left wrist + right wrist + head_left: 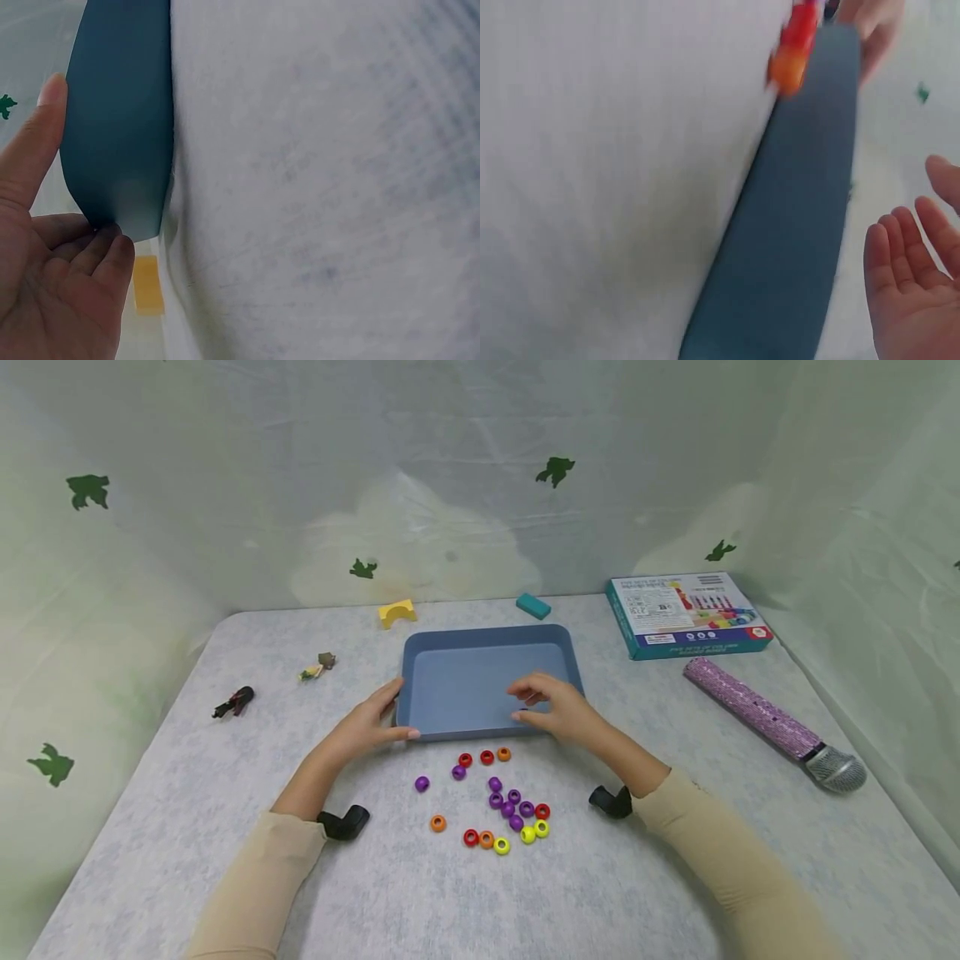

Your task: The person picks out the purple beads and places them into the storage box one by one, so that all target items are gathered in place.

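Observation:
A shallow blue tray (487, 641) lies on the table in front of me. My left hand (367, 723) holds its near left corner, with the thumb at the front rim and the fingers along the left side. In the left wrist view those fingers bend at the tray's end wall (120, 127). Over the near right part of the tray is my right hand (562, 710), thumb and fingers apart; the right wrist view shows nothing in its palm (919, 307). A small dark spot shows beside that thumb. Purple beads (507, 809), red beads (470, 837), orange beads and yellow beads (502, 846) lie loose before the tray.
Behind the tray are a yellow arch block (397, 611) and a teal block (533, 606). A boxed set (690, 614) and a pink glittery microphone (772, 722) lie at right. Two small figures, one dark (234, 702) and one lighter (317, 667), lie at left.

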Demonstrator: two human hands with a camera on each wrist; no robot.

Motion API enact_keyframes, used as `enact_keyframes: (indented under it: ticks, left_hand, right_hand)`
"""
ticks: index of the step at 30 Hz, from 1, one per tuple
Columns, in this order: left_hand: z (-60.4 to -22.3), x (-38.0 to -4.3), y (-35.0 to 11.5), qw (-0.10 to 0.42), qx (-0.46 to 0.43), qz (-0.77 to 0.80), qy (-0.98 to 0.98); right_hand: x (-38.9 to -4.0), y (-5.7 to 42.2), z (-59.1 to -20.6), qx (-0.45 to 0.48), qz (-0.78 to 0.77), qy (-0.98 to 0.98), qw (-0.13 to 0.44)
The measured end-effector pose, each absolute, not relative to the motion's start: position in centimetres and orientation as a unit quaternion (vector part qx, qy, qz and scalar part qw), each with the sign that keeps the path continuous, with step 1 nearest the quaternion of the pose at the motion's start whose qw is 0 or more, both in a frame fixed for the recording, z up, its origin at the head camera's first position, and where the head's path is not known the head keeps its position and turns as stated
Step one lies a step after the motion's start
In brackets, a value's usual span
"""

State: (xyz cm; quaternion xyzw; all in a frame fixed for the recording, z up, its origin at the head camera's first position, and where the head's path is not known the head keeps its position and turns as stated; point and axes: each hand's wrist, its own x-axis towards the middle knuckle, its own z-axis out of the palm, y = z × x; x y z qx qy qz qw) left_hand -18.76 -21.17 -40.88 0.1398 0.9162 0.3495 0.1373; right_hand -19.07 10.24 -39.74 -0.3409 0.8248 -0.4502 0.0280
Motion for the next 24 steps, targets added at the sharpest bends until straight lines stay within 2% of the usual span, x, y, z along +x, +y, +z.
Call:
enact_keyframes:
  ticks: [3,9,12,24]
  left_hand:
    - [-40.9,-18.8,-21.2,0.138,0.140,0.352,0.915]
    - [-40.8,-18.6,-21.2,0.141,0.142,0.360,0.911]
    - [-40.8,-18.6,-21.3,0.142,0.143,0.364,0.909]
    - [-40.7,-18.5,-21.1,0.144,0.135,0.359,0.912]
  right_hand:
    - [-17.0,9.8,-39.4,-0.376,-0.464,0.801,0.037]
    - [-14.6,8.8,-40.9,-0.388,-0.444,0.793,0.154]
    - [-14.2,8.4,-41.6,-0.393,-0.419,0.796,0.190]
    - [-14.3,7.8,-42.7,-0.403,-0.362,0.824,0.166]
